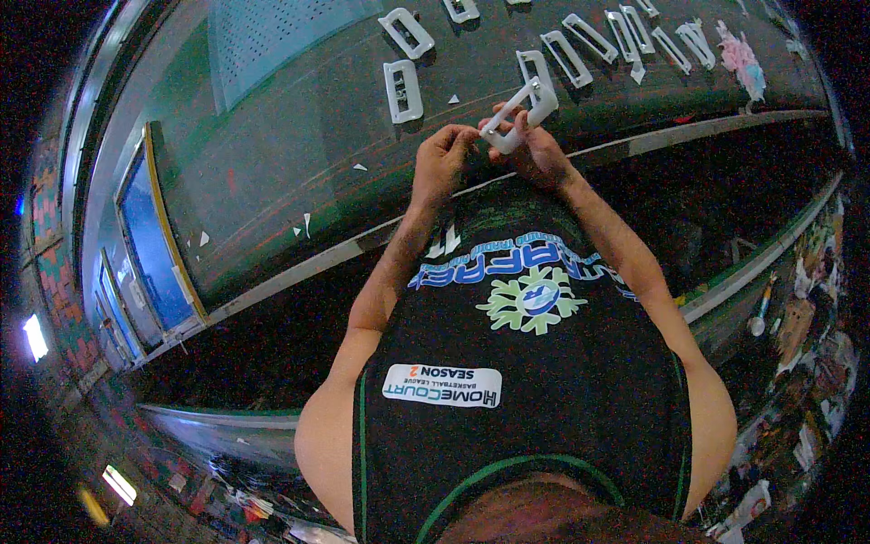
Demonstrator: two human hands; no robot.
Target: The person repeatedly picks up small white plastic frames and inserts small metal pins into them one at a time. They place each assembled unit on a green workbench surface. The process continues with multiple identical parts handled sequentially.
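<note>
Both hands were raised together over the near edge of a dark green work table (pixel 299 172). The right hand (pixel 536 150) was closed around a white, rectangular, open-centred plastic frame (pixel 521 111) — the piece was held tilted, one long end rising away from the body, clear of the table surface. The right fingers wrapped the lower end of that frame from beneath. The left hand (pixel 444 156) was drawn into a loose fist with its fingertips pinched together at the frame's near corner; whether something small sat between those fingertips could not be determined.

On the table beyond the hands lay further white frames of the same kind:
- one flat frame (pixel 402 91) to the left of the hands, with another (pixel 407 32) just beyond it;
- one frame (pixel 533 65) directly behind the held piece, nearly touching it in this view;
- a row of frames (pixel 625 34) along the far right — set side by side at a slant.

A crumpled pink and white scrap (pixel 741 59) lay at the right end of that row. Small white offcuts (pixel 306 222) were scattered across the green surface to the left of the hands. A blue panel with a yellow frame (pixel 149 236) stood along the table's left side. The person wore a black sleeveless jersey (pixel 526 381).
</note>
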